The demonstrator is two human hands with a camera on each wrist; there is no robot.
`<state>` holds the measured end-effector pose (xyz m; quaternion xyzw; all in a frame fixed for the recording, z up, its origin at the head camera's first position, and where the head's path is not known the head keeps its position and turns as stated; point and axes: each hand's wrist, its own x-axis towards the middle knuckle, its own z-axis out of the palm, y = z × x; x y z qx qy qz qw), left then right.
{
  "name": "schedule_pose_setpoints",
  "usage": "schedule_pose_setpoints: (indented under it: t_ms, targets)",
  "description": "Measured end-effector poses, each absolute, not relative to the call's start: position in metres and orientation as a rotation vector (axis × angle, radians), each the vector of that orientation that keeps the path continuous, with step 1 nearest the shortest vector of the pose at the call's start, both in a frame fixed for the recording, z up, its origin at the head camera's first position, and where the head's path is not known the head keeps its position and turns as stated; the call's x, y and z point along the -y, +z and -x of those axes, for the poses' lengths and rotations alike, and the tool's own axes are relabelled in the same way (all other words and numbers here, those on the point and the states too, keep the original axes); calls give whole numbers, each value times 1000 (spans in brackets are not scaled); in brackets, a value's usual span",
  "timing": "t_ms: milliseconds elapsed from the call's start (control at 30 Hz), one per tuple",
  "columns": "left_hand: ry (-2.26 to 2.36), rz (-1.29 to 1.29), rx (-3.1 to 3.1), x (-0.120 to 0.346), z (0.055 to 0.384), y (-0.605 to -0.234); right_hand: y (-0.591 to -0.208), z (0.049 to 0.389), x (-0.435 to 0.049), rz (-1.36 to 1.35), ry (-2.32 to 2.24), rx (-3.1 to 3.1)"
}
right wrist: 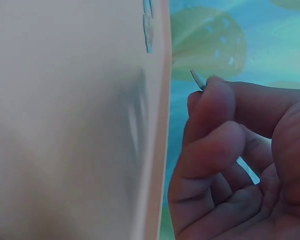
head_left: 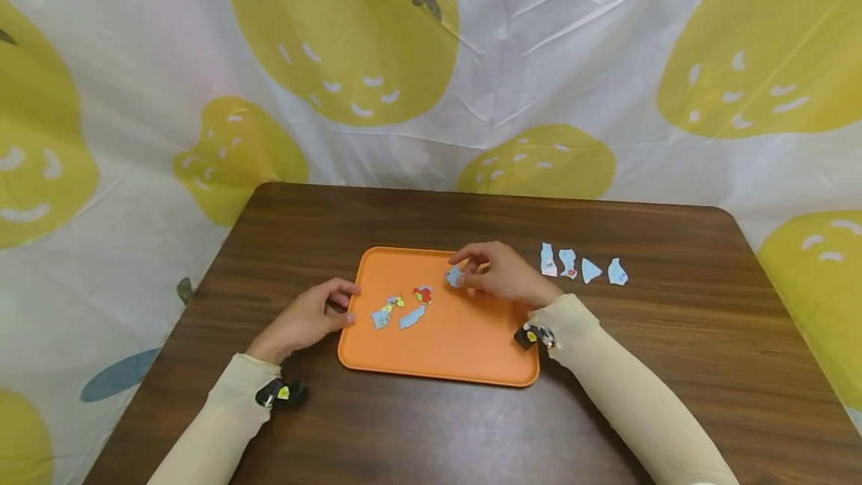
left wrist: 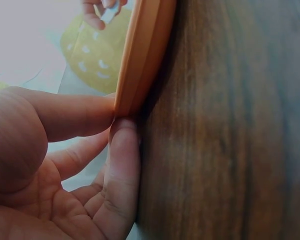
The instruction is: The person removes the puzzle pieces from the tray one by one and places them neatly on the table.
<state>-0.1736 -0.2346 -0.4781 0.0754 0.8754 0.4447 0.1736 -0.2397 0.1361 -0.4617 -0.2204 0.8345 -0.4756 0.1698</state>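
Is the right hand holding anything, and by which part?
The right hand holds a light-blue cutout piece, pinched between thumb and finger at the edge nearest the palm; its far edge sticks out.

Clad in long, plain cream fabric sleeves (head_left: pixel 633 388), and wearing small black wrist devices (head_left: pixel 297 394) marked with yellow patches (head_left: pixel 283 393).
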Motion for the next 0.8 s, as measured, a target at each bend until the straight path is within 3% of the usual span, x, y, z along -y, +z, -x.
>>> schedule_pose_setpoints:
  t_ms: [800]
  targets:
    - [1276, -213, -2487, 236, 172, -478, -441, 220, -165, 571, -1485, -2379]
